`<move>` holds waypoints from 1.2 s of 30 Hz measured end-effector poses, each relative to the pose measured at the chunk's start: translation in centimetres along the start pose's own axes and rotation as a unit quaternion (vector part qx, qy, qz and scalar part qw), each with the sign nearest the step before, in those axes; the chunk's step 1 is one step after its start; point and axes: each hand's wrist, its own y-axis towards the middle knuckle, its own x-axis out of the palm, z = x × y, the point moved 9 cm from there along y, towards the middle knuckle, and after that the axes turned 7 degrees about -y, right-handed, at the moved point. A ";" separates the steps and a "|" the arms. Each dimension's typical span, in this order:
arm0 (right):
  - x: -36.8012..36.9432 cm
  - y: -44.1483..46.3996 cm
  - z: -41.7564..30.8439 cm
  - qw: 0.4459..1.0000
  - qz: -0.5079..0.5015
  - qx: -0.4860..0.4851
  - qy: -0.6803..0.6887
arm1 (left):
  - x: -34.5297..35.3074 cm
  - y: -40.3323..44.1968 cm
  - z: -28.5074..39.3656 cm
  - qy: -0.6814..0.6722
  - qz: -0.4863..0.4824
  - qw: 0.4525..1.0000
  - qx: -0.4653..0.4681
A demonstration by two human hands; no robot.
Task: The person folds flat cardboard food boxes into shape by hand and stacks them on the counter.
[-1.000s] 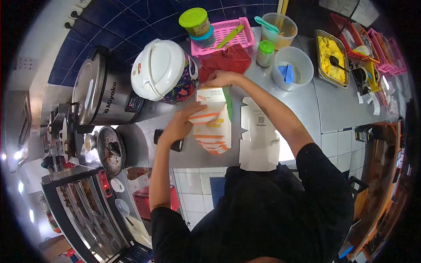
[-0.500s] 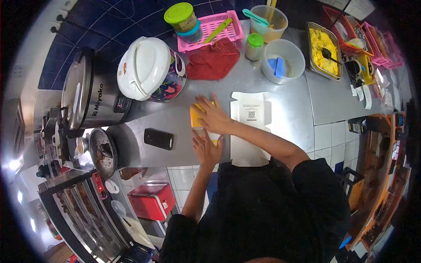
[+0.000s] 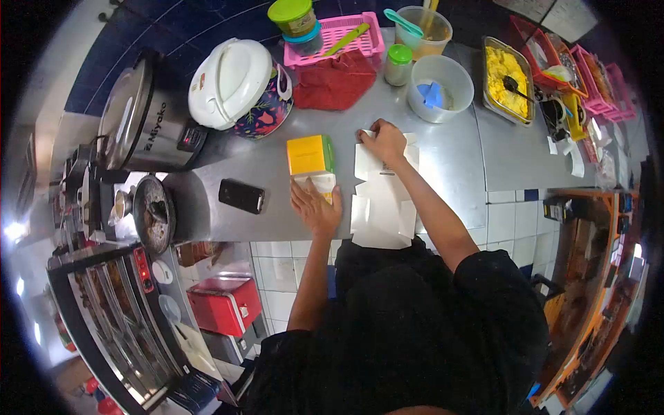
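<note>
A yellow and green box (image 3: 308, 155) stands on the steel counter, its white lower part toward me. My left hand (image 3: 317, 211) rests against that near part with its fingers spread. To the right lies an unfolded white carton (image 3: 382, 214), printed side hidden in part by my arm. My right hand (image 3: 384, 142) pinches the carton's far left edge between thumb and fingers. A black phone (image 3: 241, 196) lies left of my left hand.
Behind are a red cloth (image 3: 335, 81), a white-lidded rice container (image 3: 238, 90) and a clear tub (image 3: 440, 90) with a blue item. A tray of yellow food (image 3: 508, 79) is at right, a mortar (image 3: 153, 213) at left.
The orange-patterned carton has become a folded yellow and green box. My right hand has left it and moved right onto the flat white carton. My left hand remains at the box.
</note>
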 end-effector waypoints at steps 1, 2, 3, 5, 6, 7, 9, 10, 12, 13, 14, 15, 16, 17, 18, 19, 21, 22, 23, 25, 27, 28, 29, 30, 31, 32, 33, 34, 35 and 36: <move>-0.1 0.1 -0.5 1.000 -0.010 0.010 -0.007 | 0.2 0.0 0.0 0.002 -0.001 1.000 -0.006; -0.1 0.1 -0.9 1.000 -0.004 0.008 -0.021 | 0.0 -0.5 -0.4 0.009 -0.004 1.000 -0.016; 0.3 0.3 -1.3 1.000 -0.011 -0.006 -0.028 | -0.2 -0.5 -0.6 0.005 -0.009 0.999 -0.032; 1.1 0.6 -1.8 0.999 -0.019 -0.030 -0.041 | -0.4 -0.5 -0.5 -0.006 -0.017 0.998 -0.059; 1.3 0.4 -1.9 0.999 -0.016 -0.042 -0.020 | -0.8 -0.7 -0.3 -0.021 -0.013 0.997 -0.066; 1.8 -0.1 -2.0 0.998 -0.023 -0.062 0.012 | -1.3 -1.0 -0.3 -0.017 -0.008 0.998 -0.067; 2.2 -0.4 -1.6 0.993 -0.030 -0.093 0.070 | -2.1 -0.7 0.3 -0.019 -0.001 0.998 -0.059; 2.6 -0.3 -1.1 0.990 -0.017 -0.108 0.088 | -2.8 -0.5 0.9 -0.009 -0.001 0.998 -0.056; 3.3 0.1 -0.1 0.983 0.011 -0.136 0.123 | -4.1 0.0 1.9 0.010 -0.005 0.999 -0.049; 3.7 0.2 0.6 0.983 0.003 -0.127 0.133 | -4.9 0.2 2.5 0.007 0.016 0.999 -0.035; 4.1 0.4 1.2 0.982 -0.004 -0.119 0.144 | -5.6 0.4 3.2 0.003 0.039 0.999 -0.021; 4.3 0.6 1.4 0.981 -0.012 -0.112 0.156 | -6.6 0.7 4.1 0.001 0.062 0.998 -0.007; 3.9 0.2 1.5 0.978 -0.039 -0.091 0.184 | -8.8 1.1 6.7 -0.032 0.092 0.995 0.029; 3.9 0.0 2.0 0.960 -0.061 -0.062 0.266 | -8.7 1.4 8.5 -0.086 0.073 0.991 0.075; 4.6 -0.1 2.7 0.934 -0.085 -0.034 0.346 | -8.3 1.4 10.1 -0.141 0.053 0.981 0.119; 4.5 -0.5 2.9 0.900 -0.109 -0.006 0.422 | -7.9 1.2 11.8 -0.195 0.034 0.967 0.160; 1.1 -2.0 2.8 0.872 -0.122 0.022 0.474 | -6.8 2.1 13.6 -0.203 0.079 0.968 0.126; -0.9 -3.1 2.5 0.856 -0.127 0.038 0.499 | -6.1 2.7 14.0 -0.207 0.098 0.967 0.108; -2.1 -3.6 2.5 0.852 -0.131 0.036 0.506 | -4.3 3.3 13.1 -0.256 0.074 0.962 0.063; -3.5 -4.3 3.0 0.842 -0.137 0.033 0.521 | 0.2 3.7 10.9 -0.349 0.020 0.937 -0.027; -4.9 -4.7 3.3 0.853 -0.108 -0.011 0.510 | 2.4 3.3 9.9 -0.433 0.018 0.900 -0.053; -5.3 -5.2 3.4 0.857 -0.097 -0.031 0.505 | 3.6 2.9 9.4 -0.502 0.013 0.861 -0.082; -5.7 -5.7 3.5 0.867 -0.083 -0.046 0.489 | 4.8 2.3 8.8 -0.565 0.010 0.817 -0.112; -6.5 -6.2 3.2 0.876 -0.069 -0.063 0.472 | 4.6 2.1 8.6 -0.553 0.003 0.823 -0.128; -6.9 -6.6 2.9 0.885 -0.056 -0.079 0.456 | 4.3 2.0 8.8 -0.571 -0.001 0.806 -0.155; -6.6 -7.0 3.0 0.883 -0.059 -0.074 0.460 | 3.9 1.9 8.9 -0.588 -0.004 0.788 -0.183; -6.4 -7.2 2.9 0.881 -0.060 -0.071 0.464 | 3.9 1.9 8.9 -0.605 -0.006 0.769 -0.209; -6.2 -7.3 2.8 0.879 -0.062 -0.069 0.468 | 3.8 1.9 9.1 -0.631 -0.001 0.746 -0.212; -6.3 -7.5 2.5 0.874 -0.059 -0.076 0.477 | 3.9 1.8 9.3 -0.655 -0.006 0.719 -0.230; -6.6 -7.8 2.0 0.869 -0.056 -0.083 0.485 | 3.8 1.8 9.6 -0.679 -0.009 0.691 -0.248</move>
